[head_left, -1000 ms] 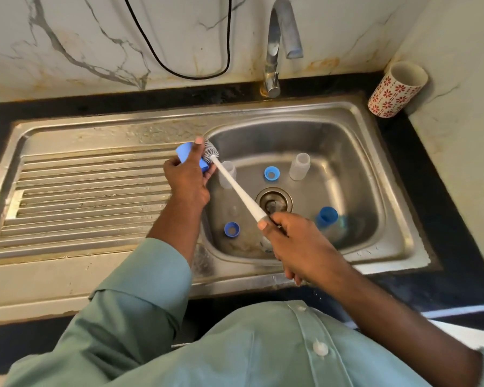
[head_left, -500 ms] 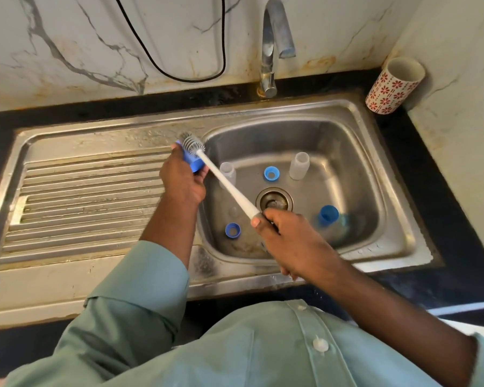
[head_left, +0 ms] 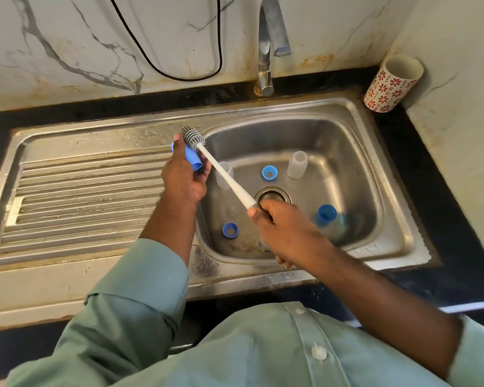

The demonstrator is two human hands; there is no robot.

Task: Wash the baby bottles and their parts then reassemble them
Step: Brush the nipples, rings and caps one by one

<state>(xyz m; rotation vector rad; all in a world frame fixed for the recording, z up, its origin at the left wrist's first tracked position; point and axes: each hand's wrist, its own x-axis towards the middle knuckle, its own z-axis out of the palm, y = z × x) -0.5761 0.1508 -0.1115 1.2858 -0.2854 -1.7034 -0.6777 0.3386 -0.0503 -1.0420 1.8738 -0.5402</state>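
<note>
The left hand (head_left: 183,180) grips a blue plastic bottle cap (head_left: 192,157) over the steel sink's (head_left: 397,227) left edge. The right hand (head_left: 285,233) grips a white long-handled brush (head_left: 224,171), its grey bristles touching the cap.

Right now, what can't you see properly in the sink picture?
Head view only:
- Blue cap: the left hand covers most of it.
- Brush handle end: hidden inside the right hand.
- Bottle lying at the right of the sink: blurred, its clear body hard to trace.
- Sink's near corner: behind the right hand.
</note>
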